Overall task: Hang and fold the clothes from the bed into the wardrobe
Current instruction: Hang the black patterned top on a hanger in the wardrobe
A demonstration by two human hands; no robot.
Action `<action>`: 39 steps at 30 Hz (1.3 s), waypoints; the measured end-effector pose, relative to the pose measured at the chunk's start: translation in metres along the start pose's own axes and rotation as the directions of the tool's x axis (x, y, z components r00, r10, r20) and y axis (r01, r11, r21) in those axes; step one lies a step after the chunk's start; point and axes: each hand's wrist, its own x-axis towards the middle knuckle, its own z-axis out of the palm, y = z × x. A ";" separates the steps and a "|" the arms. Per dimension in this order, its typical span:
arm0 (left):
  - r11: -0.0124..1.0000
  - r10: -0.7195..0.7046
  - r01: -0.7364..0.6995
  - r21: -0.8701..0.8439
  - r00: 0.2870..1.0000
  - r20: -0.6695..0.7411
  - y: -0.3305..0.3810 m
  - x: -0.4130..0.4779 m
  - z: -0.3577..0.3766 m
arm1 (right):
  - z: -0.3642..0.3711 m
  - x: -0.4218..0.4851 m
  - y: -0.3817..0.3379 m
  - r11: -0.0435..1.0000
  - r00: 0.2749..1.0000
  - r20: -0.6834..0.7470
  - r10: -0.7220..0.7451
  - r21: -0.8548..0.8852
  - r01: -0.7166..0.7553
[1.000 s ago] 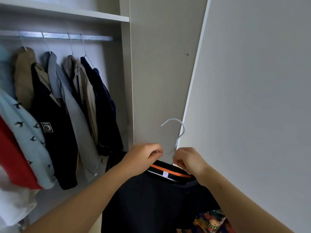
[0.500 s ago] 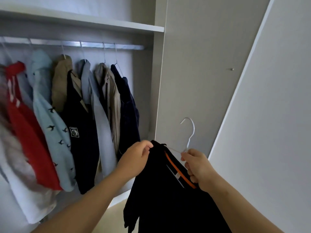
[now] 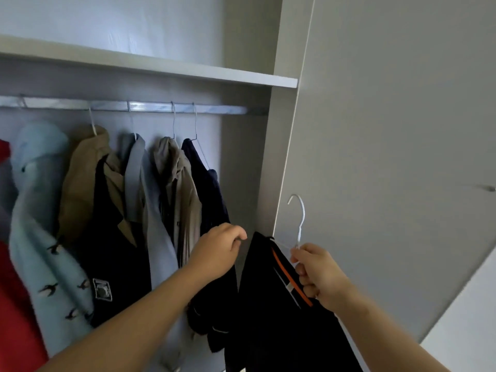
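Gripping the white hanger [image 3: 301, 221] by its neck, your right hand [image 3: 316, 275] leaves the hook free for the rail [image 3: 150, 106] at upper left; the black shirt [image 3: 268, 304] hangs from it at lower centre; your left hand [image 3: 218, 251] curls just beside the shirt, though whether it pinches any cloth cannot be told.

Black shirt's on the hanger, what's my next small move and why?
Probably lift the white hanger up and left toward the rail. Your right hand pinches it just below its hook, the black shirt hangs from it, and the hook sits well below the rail, which shows a bare stretch right of the navy garment.
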 end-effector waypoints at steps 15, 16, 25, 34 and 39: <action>0.891 -0.038 -0.033 0.453 0.989 0.145 -0.133 0.176 -0.062 | 0.058 0.148 -0.110 0.994 0.993 -0.051 -0.108 -0.005 0.108; 0.887 -0.045 -0.011 0.461 0.993 0.110 -0.138 0.175 -0.065 | 0.060 0.157 -0.114 0.993 0.992 -0.050 -0.115 -0.002 0.115; 0.852 -0.313 0.322 0.414 0.945 -0.090 -0.157 0.210 -0.096 | 0.084 0.229 -0.173 0.984 0.987 0.017 -0.159 0.082 0.157; 0.843 -0.465 0.445 0.303 0.885 -0.005 -0.152 0.275 -0.092 | 0.107 0.301 -0.261 0.947 0.948 0.047 -0.315 -0.046 0.317; 0.749 -0.522 0.566 -0.345 0.824 0.219 -0.151 0.291 -0.073 | 0.123 0.347 -0.270 0.930 0.943 0.087 -0.322 -0.159 0.332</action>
